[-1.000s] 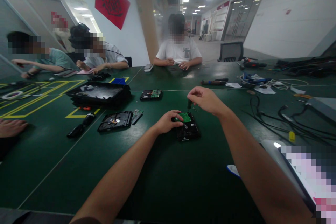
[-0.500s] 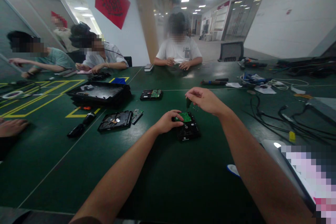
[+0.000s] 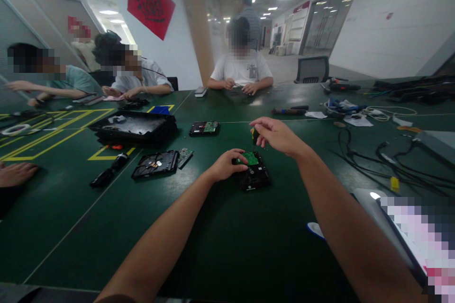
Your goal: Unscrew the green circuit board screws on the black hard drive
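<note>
A black hard drive [image 3: 254,177] with a green circuit board [image 3: 252,158] on top lies on the green table [image 3: 227,236] in front of me. My left hand [image 3: 226,164] rests on its left edge, fingers curled and pressing on the board. My right hand [image 3: 275,135] hovers just above and behind the drive, fingers pinched round a small dark screwdriver [image 3: 255,136] that points down toward the board. A few tiny screws [image 3: 263,145] lie beside the drive.
Another opened drive [image 3: 155,163] with a loose board [image 3: 185,155], a black tray [image 3: 135,126], a further drive [image 3: 204,128] and a dark tool [image 3: 109,170] lie to the left. Cables [image 3: 380,154] sprawl on the right. Other people sit round the table; someone's hand [image 3: 16,173] rests at left.
My right hand has lifted slightly with the screwdriver, its tip tilting away from the board. My left hand and the drive have stayed put. A person in the background walked right.
</note>
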The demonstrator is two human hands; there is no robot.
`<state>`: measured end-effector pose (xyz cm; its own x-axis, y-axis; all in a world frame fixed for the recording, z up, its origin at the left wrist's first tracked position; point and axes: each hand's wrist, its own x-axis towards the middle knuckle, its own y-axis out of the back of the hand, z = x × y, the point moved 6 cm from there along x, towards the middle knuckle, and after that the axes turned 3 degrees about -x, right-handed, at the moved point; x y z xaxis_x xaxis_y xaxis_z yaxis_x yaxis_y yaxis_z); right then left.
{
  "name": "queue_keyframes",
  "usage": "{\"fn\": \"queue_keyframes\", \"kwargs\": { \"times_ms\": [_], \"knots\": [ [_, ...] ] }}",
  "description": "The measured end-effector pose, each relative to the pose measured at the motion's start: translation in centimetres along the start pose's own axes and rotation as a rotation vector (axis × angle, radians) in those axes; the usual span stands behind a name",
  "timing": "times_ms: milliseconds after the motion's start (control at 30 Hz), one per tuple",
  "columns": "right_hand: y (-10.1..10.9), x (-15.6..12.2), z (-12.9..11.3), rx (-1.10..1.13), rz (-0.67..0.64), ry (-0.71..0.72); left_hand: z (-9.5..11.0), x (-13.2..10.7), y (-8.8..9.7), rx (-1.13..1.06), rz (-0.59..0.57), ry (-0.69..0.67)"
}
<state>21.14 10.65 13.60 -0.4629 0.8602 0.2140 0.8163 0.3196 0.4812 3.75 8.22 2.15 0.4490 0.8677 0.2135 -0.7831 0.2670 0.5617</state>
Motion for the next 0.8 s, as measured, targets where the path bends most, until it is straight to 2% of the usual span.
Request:
{"fn": "queue_keyframes", "kwargs": {
  "times_ms": [133,233,600,800],
  "knots": [
    [0.62,0.02,-0.24,-0.114,0.065,0.056,-0.07,0.05,-0.01,-0.005,-0.002,0.009],
    [0.92,-0.06,-0.12,-0.14,0.097,0.019,-0.04,0.06,-0.01,0.0,-0.005,0.01],
    [0.11,-0.06,-0.2,-0.034,-0.018,0.016,-0.29,0.09,-0.06,-0.004,-0.006,0.016],
    [0.73,-0.07,-0.3,-0.118,0.033,0.059,-0.23,0.03,-0.04,-0.011,0.003,0.021]
  ]
}}
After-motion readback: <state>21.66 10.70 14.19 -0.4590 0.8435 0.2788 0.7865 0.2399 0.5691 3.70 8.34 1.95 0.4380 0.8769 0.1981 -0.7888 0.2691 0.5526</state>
